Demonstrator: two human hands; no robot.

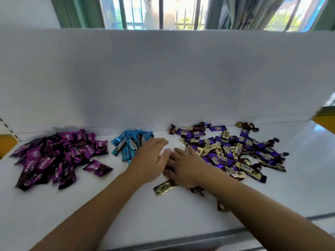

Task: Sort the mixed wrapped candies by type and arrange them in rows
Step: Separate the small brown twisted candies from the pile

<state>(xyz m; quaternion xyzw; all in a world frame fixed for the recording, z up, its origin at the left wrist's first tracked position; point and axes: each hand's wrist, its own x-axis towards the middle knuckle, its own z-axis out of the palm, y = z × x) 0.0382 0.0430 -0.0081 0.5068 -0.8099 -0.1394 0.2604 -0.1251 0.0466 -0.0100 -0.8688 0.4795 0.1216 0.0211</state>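
A pile of magenta "KISS" candies point(56, 156) lies at the left of the white table point(126, 214). A smaller pile of blue candies point(130, 144) sits in the middle. A mixed heap of purple, gold and dark brown twist-wrapped candies point(233, 151) spreads at the right. My left hand point(151, 156) rests flat, fingers apart, beside the blue pile. My right hand point(183, 167) lies palm down at the mixed heap's left edge, covering a dark candy. A gold candy point(164, 187) lies just below my hands. Dark brown candies point(197, 191) peek from under my right wrist.
A white upright board point(163, 78) stands right behind the candies. A window with bars and curtains point(172, 13) is above it. The table's front edge point(199, 238) runs near my forearms. One dark candy point(222, 207) lies alone beside my right forearm.
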